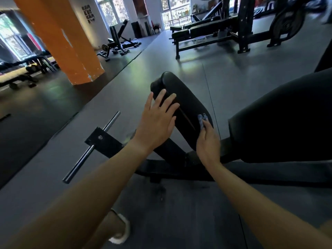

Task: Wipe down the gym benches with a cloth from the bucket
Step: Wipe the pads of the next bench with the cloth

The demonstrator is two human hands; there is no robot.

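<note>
Black pad point(181, 105): small padded seat of the near bench, tilted, narrow end pointing away; thin reddish line runs along its top.
left hand point(156, 121): flat on the pad's left side, fingers straight and spread, holding nothing.
right hand point(208, 141): fingers curled round the cloth, pressing it to the pad's right edge.
cloth point(200, 121): small blue wad, mostly hidden by the fingers, touching the pad near its right corner.
big pad point(287, 119): larger black cushion just right of the small one, narrow gap between them.
frame point(172, 169): black metal under both pads; steel bar point(91, 148) passes through a bracket at left, above grey floor point(179, 212).
background: orange pillar point(59, 38) at left, other benches point(206, 27) well apart, near the windows.
</note>
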